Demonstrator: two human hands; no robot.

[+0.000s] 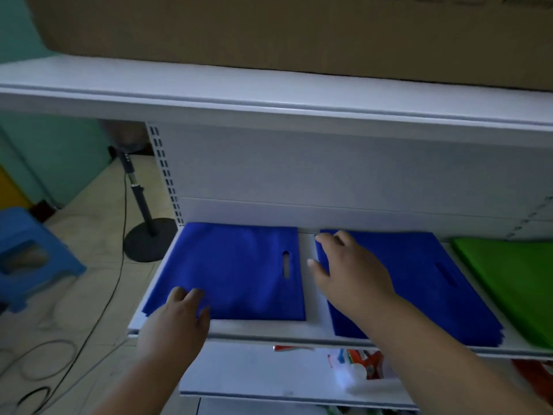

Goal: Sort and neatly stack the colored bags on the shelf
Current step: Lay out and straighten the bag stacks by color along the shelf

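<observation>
Two stacks of blue bags lie flat on the white shelf (311, 327). The left blue stack (239, 271) has a handle slot near its right edge. My left hand (176, 319) rests on that stack's front left corner with its fingers laid flat. The right blue stack (419, 277) lies beside it across a narrow gap. My right hand (350, 271) lies on this stack's left edge, its fingertips at the far left corner and its thumb at the edge. A green stack of bags (514, 283) lies at the far right of the shelf.
An upper shelf (269, 94) with a large cardboard box (299, 31) overhangs. A lower shelf (269, 384) holds small coloured items (362, 366). On the floor to the left stand a fan stand (143, 223), a blue stool (30, 253) and loose cables (45, 360).
</observation>
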